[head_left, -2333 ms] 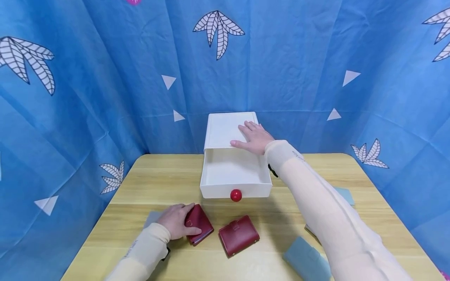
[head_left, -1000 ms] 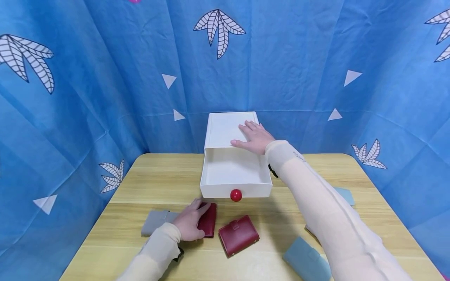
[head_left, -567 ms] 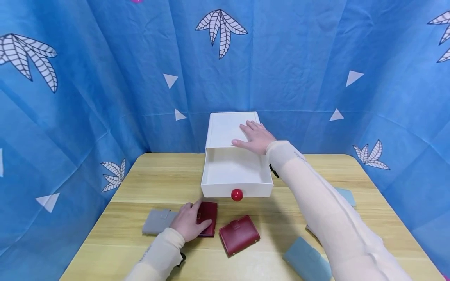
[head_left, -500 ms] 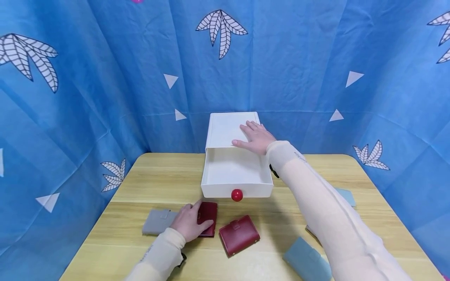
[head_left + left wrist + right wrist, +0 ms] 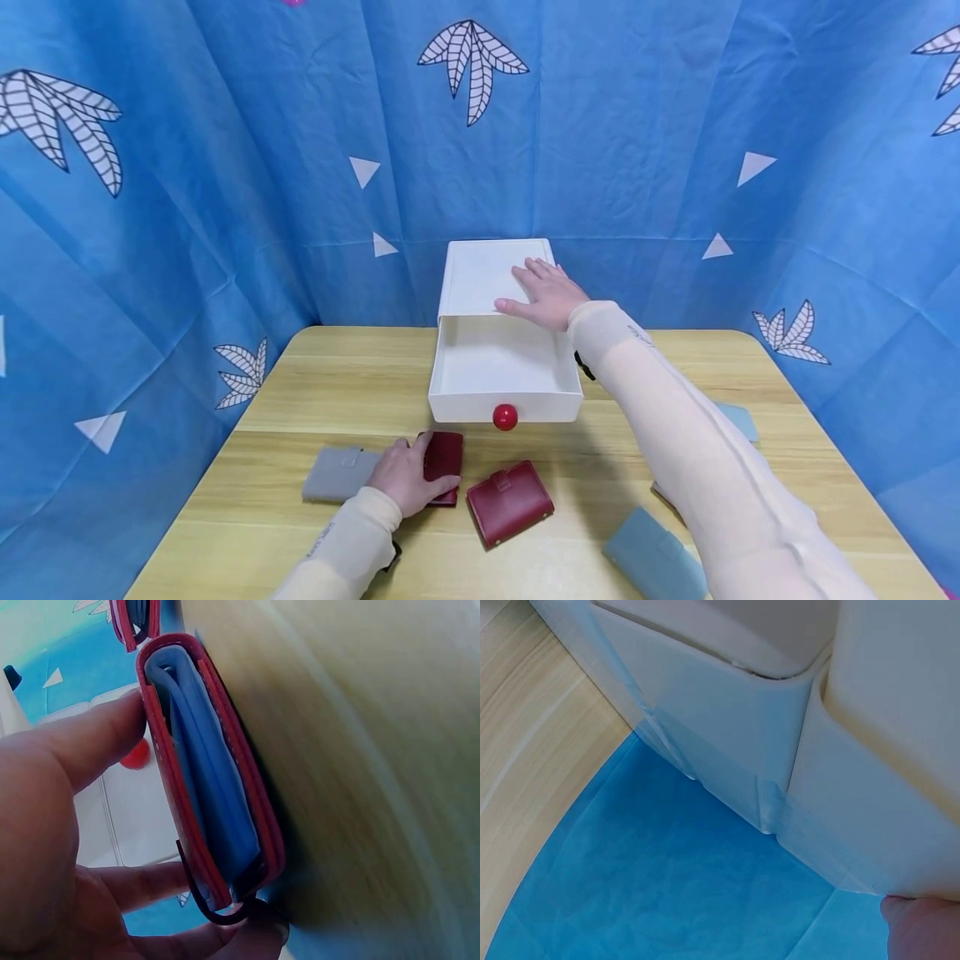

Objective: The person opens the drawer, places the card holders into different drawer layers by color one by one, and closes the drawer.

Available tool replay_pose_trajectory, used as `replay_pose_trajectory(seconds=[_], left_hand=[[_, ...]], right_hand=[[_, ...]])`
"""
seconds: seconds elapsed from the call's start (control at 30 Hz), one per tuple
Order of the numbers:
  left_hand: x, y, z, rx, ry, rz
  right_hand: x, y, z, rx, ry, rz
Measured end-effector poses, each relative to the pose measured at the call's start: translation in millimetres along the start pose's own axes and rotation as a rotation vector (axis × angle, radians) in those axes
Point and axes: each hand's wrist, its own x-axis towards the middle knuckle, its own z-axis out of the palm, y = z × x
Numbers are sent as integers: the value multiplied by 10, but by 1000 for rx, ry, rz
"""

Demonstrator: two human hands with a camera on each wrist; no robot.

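Note:
My left hand (image 5: 408,479) grips a dark red card holder (image 5: 444,458) with a snap strap, thumb at its near end and fingers at its far end. In the left wrist view, the card holder (image 5: 206,772) shows clear sleeves between its covers, close to the tabletop. My right hand (image 5: 546,296) rests with spread fingers on top of a white box (image 5: 483,275). Its drawer (image 5: 468,407), with a red ball knob (image 5: 505,417), is pulled out, and nothing shows inside. In the right wrist view, only a fingertip (image 5: 926,926) appears, beside the white box wall (image 5: 697,712).
Another dark red card holder (image 5: 510,504) lies just right of the left hand. A grey one (image 5: 339,475) is to its left. On the right lie a teal one (image 5: 656,554), a light blue piece (image 5: 738,421) and a brown-edged item (image 5: 666,502) partly behind the right sleeve.
My left hand has moved right and turned the dark red card holder from slanted to nearly straight, uncovering more of the grey one. Lately its grip shifted slightly. The right hand stays put.

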Motion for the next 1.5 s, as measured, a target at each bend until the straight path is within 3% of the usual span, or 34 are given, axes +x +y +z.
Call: replay_pose_trajectory(seconds=[0.7, 1.03, 1.23, 1.5], left_hand=[[37, -71, 43, -175, -23, -91], [53, -150, 21, -295, -35, -30], [79, -237, 14, -506, -94, 6], [96, -373, 41, -803, -238, 48]], right_hand=[[18, -18, -1, -6, 3, -3], [11, -10, -1, -1, 1, 0], [9, 5, 3, -4, -1, -1], [7, -8, -3, -1, -7, -2]])
